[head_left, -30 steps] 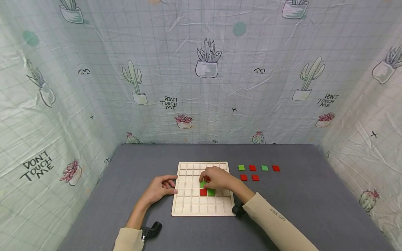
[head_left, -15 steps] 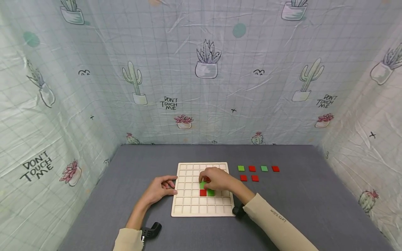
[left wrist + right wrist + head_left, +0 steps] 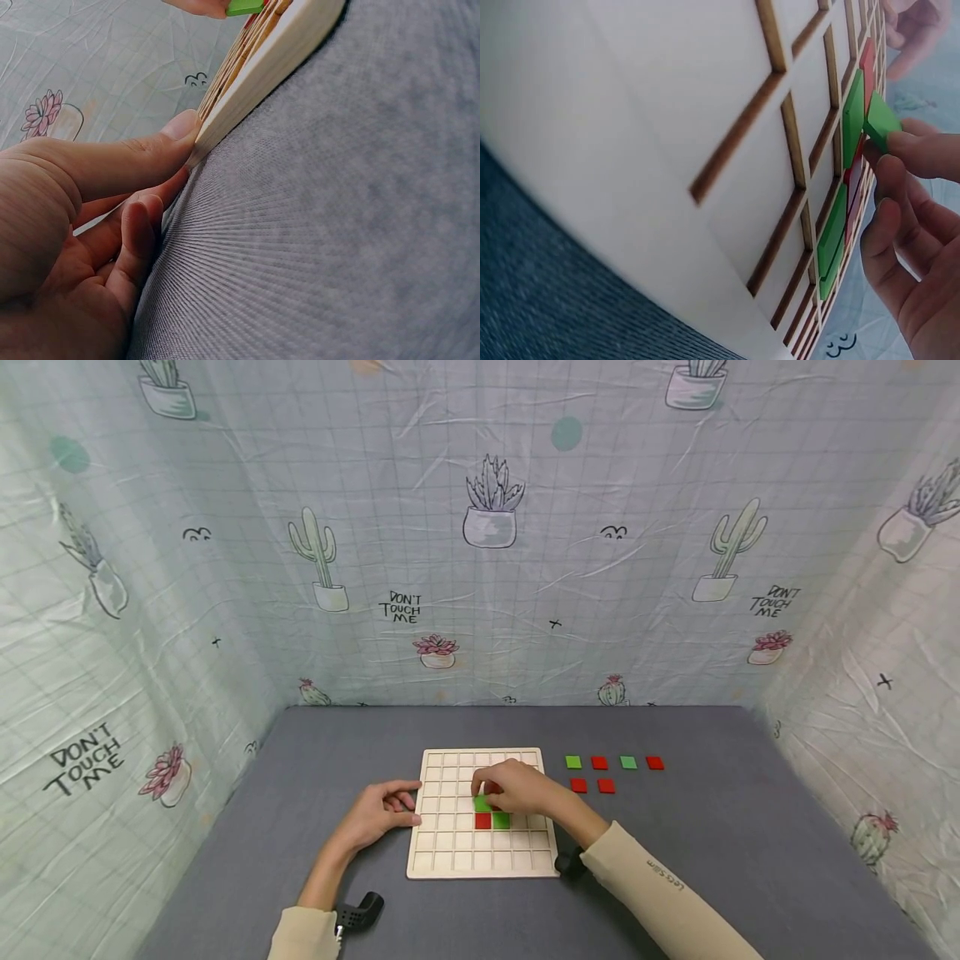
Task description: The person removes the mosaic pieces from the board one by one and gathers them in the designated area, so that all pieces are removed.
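Observation:
A pale wooden grid board lies on the grey tabletop. My left hand touches its left edge with the tips of thumb and index finger set apart; in the left wrist view the thumb presses on the edge. Over the middle of the board, my right hand pinches a green square tile, tilted in the right wrist view. Close by, a red tile and a green tile sit side by side in grid squares. Another green tile and a red tile, partly hidden, are also in the grid.
Right of the board, loose tiles lie in two rows: a back row with a light green tile, a red tile, another green and another red, and a front row of two reds. A cactus-print cloth encloses the table.
The head view has shifted slightly. Both hands keep their places at the board, and the right hand still pinches the green tile.

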Demonstrator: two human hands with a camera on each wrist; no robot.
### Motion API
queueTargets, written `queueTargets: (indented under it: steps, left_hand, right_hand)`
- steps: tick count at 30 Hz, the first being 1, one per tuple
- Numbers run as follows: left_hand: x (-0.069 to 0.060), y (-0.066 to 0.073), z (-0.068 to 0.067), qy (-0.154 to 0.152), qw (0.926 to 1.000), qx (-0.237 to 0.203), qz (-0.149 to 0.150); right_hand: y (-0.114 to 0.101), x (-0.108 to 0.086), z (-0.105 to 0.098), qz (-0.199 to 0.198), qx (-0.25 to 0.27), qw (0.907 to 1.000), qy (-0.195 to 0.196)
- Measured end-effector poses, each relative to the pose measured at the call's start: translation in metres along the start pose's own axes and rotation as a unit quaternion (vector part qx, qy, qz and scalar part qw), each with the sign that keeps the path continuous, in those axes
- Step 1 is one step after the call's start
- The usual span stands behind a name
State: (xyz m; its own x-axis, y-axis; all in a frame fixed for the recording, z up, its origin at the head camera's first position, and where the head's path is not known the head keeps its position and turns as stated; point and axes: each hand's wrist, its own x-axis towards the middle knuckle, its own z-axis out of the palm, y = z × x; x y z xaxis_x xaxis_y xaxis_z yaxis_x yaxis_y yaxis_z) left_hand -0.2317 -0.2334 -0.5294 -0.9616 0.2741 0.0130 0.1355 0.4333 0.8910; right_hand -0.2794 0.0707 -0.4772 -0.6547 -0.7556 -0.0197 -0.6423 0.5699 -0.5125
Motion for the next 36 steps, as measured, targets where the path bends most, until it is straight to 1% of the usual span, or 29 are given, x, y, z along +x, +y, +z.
queueTargets:
  steps: [13, 17, 19, 21, 25, 30, 33, 36]
  left_hand:
    - [0.0, 0.001, 0.001, -0.001, 1.0, -0.004, 0.004]
    - [0.0, 0.0, 0.001, 0.004, 1.0, -0.004, 0.007]
    - [0.0, 0.0, 0.001, 0.005, 0.9999, -0.005, 0.013]
    - [0.0, 0.0, 0.001, 0.007, 0.9999, -0.008, 0.013]
    - [-0.001, 0.0, 0.001, -0.001, 0.9997, -0.016, 0.019]
    - [-0.001, -0.001, 0.0, -0.005, 0.9999, -0.011, 0.01]
    - [0.0, -0.001, 0.001, -0.001, 1.0, -0.009, 0.002]
    - [0.001, -0.001, 0.001, -0.003, 0.9999, -0.01, 0.006]
  right_hand:
    - [0.003, -0.002, 0.002, -0.012, 0.008, 0.9998, 0.015]
    - [0.005, -0.005, -0.002, -0.019, 0.015, 0.9993, 0.03]
    - [0.006, -0.007, -0.005, -0.018, 0.017, 0.9991, 0.035]
    - [0.008, -0.009, -0.007, -0.018, 0.018, 0.9991, 0.036]
    - [0.015, -0.016, -0.012, -0.006, 0.015, 0.9993, 0.033]
    - [0.024, -0.028, -0.019, 0.006, 0.022, 0.9991, 0.035]
    - [0.029, -0.036, -0.024, 0.011, 0.028, 0.9987, 0.041]
    - [0.036, -0.044, -0.027, 0.015, 0.025, 0.9983, 0.05]
